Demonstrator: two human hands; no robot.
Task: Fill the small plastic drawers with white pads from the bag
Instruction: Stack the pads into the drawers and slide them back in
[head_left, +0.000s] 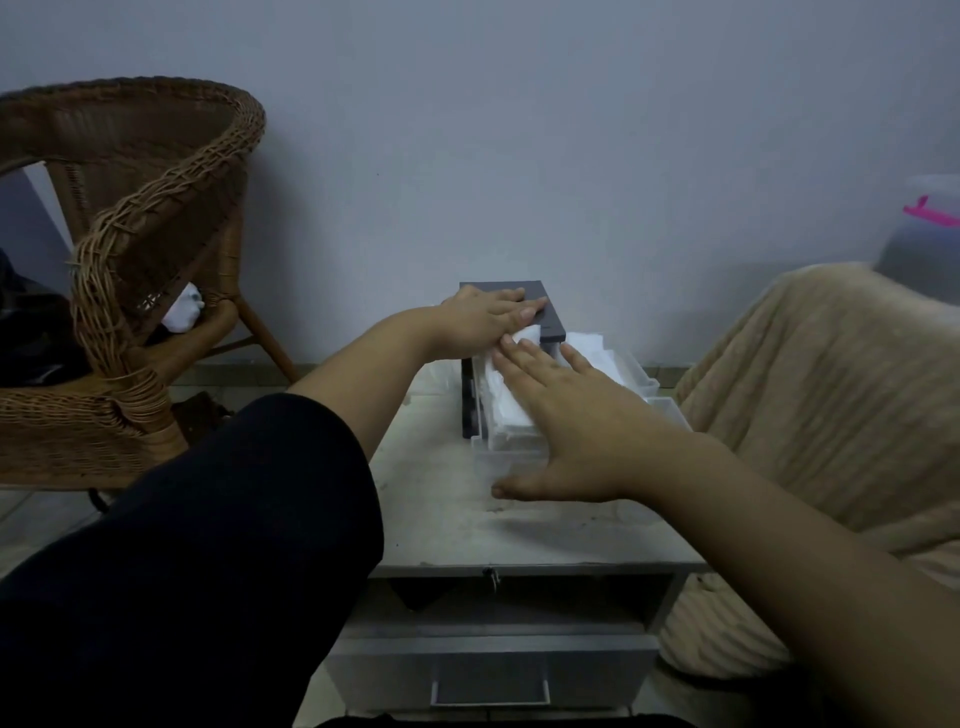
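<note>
A small dark grey drawer unit (540, 312) stands at the back of a low white table (441, 488). Clear plastic drawers are pulled out of it toward me; the left drawer (501, 457) holds a stack of white pads (506, 410), and the right drawer (641, 384) holds more white pads (589, 348). My left hand (480, 322) rests flat on the unit's top, fingers straight. My right hand (566, 415) lies flat with spread fingers on the pads in the left drawer. The bag is not in view.
A wicker chair (135, 270) with something white on its seat stands to the left. A beige blanket-covered seat (831, 415) is on the right, a plastic tub (924, 234) behind it. The table has a drawer (491, 675) below its front edge.
</note>
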